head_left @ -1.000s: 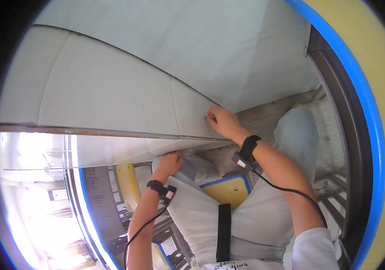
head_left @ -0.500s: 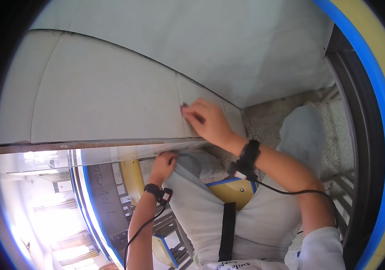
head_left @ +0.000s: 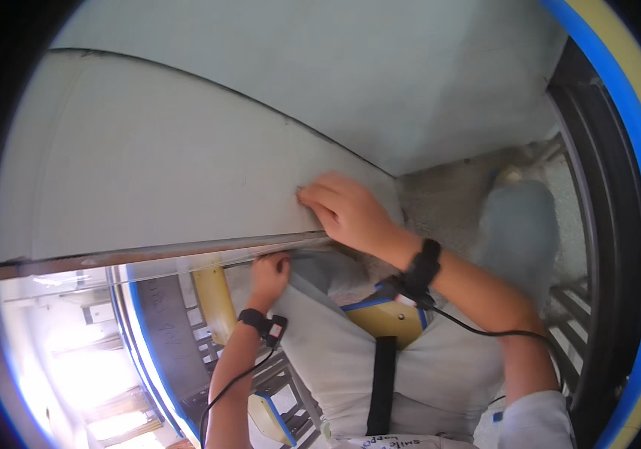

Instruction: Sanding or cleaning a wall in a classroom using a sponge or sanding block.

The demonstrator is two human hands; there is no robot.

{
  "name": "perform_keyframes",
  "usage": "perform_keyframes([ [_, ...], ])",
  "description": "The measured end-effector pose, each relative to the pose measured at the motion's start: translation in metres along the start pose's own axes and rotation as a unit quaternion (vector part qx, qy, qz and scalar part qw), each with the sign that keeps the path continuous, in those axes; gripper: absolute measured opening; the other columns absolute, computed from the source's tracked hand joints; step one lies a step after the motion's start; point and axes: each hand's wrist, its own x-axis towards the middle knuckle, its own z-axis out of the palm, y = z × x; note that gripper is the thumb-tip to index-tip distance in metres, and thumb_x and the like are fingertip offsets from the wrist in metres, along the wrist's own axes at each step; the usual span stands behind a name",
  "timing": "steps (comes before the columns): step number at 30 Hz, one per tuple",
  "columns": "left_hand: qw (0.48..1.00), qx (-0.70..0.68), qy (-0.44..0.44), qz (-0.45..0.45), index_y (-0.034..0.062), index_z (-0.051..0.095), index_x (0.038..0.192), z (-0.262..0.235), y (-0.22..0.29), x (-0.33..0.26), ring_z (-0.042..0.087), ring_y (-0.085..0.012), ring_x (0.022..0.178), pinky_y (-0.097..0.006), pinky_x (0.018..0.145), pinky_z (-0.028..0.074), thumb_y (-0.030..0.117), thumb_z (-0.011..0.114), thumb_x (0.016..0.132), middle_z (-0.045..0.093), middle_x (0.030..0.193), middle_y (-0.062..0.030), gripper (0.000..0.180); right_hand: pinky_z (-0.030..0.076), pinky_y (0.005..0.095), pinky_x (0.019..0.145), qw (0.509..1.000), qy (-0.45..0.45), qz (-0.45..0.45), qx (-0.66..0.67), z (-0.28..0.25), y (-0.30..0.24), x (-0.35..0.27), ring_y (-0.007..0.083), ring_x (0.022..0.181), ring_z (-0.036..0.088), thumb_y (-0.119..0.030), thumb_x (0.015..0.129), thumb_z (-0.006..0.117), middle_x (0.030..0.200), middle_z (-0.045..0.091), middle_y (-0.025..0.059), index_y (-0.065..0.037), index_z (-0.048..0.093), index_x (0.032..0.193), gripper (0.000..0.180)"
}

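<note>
Mid-frame, the right hand (head_left: 349, 213) is pinched at the wall (head_left: 156, 161). Centre-left, the left hand (head_left: 270, 275) is loosely curled. Contents cannot be told.

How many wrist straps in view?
2. The left wrist strap is just behind the left hand; the right wrist strap is just behind the right hand. Both wrists show; no sign of others hidden.
</note>
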Motion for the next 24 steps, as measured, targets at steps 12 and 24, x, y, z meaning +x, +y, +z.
perform_keyframes([
  [12, 0.999, 0.003, 0.019, 0.027, 0.0074, 0.069, 0.082, -0.004, 0.005, 0.008, 0.061, -0.0320, 0.079, -0.040, 0.083, 0.045, 0.013, 0.055, 0.076, 0.067, 0.079, -0.0134, 0.016, 0.046, 0.0362, 0.062, 0.999, 0.015, 0.025, -0.019, 0.003, 0.009, 0.015, 0.0287, 0.071, 0.058, 0.001, 0.075, 0.063, 0.076, 0.061, 0.0109, -0.001, 0.065, 0.083, 0.009],
  [24, 0.999, 0.010, 0.031, 0.033, 0.0075, 0.069, 0.081, -0.002, 0.000, 0.004, 0.062, -0.0319, 0.078, -0.040, 0.083, 0.045, 0.014, 0.057, 0.075, 0.067, 0.078, -0.0136, 0.015, 0.047, 0.0363, 0.063, 0.998, 0.027, 0.052, -0.003, 0.009, -0.002, -0.005, 0.0288, 0.071, 0.059, 0.002, 0.073, 0.064, 0.075, 0.062, 0.0108, -0.003, 0.065, 0.080, 0.008],
])
